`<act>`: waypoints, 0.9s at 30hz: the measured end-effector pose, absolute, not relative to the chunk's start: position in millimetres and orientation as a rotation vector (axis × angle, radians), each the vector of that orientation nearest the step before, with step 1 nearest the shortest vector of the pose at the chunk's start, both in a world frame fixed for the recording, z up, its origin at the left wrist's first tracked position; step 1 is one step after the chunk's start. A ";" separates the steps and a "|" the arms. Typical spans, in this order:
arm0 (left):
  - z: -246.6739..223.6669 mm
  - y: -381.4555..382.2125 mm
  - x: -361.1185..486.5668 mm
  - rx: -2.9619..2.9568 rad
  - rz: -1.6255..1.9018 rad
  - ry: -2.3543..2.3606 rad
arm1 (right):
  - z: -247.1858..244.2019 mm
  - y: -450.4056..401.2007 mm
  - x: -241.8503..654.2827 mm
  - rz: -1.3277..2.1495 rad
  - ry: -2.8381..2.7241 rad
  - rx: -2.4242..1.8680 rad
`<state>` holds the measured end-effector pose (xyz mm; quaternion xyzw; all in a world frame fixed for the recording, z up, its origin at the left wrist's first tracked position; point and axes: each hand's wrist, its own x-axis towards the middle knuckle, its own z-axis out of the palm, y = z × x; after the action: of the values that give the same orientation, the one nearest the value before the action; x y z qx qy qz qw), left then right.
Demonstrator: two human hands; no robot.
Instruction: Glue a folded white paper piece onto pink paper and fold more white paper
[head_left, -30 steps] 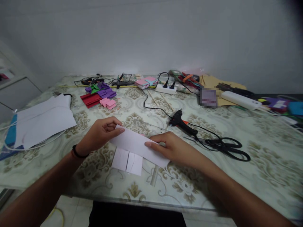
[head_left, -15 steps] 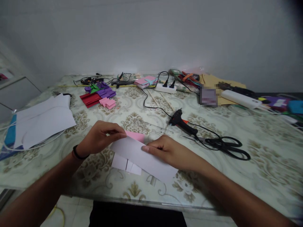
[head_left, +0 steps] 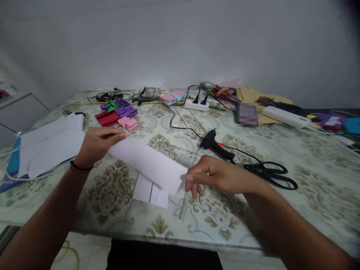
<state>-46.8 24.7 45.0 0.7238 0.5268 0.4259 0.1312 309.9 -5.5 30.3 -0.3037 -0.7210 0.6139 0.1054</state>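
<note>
Between both hands I hold a long white paper strip (head_left: 149, 161), tilted down to the right above the table. My left hand (head_left: 98, 144) pinches its upper left end between thumb and fingers. At the lower right end, my right hand (head_left: 208, 176) pinches the corner, other fingers curled below. Under the strip lies a smaller white paper piece (head_left: 143, 191) with a dark line across it, partly covered. A clear glue stick or ruler-like strip (head_left: 184, 208) rests below my right hand; I cannot tell which. The pink paper is out of sight.
Beyond my right hand lie a black glue gun (head_left: 218, 144) and black-handled scissors (head_left: 270, 174). Folded purple (head_left: 126, 108), red (head_left: 107, 118) and pink papers (head_left: 128, 122) sit at the back left. White sheets (head_left: 50, 144) lie left. A power strip (head_left: 197, 105) stands at the back.
My left hand has moved left and up with the strip's end. My right hand has shifted from the strip's middle to its right end. The pink paper has gone from view.
</note>
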 end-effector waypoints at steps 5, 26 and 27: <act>41.4 26.6 -33.7 1.898 1.208 1.598 | 26.1 -3.0 305.4 1.048 -2.097 -1.001; 36.9 -9.9 17.4 1.382 1.263 1.241 | -0.1 -19.0 270.5 0.456 -2.222 -0.686; 37.1 -10.8 18.2 1.373 1.262 1.243 | -0.2 -19.7 269.7 0.451 -2.218 -0.683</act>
<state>18.2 -10.8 37.1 0.5517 0.4994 0.5068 0.4352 269.7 -19.7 -0.2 -0.2675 -0.8683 0.1765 0.3787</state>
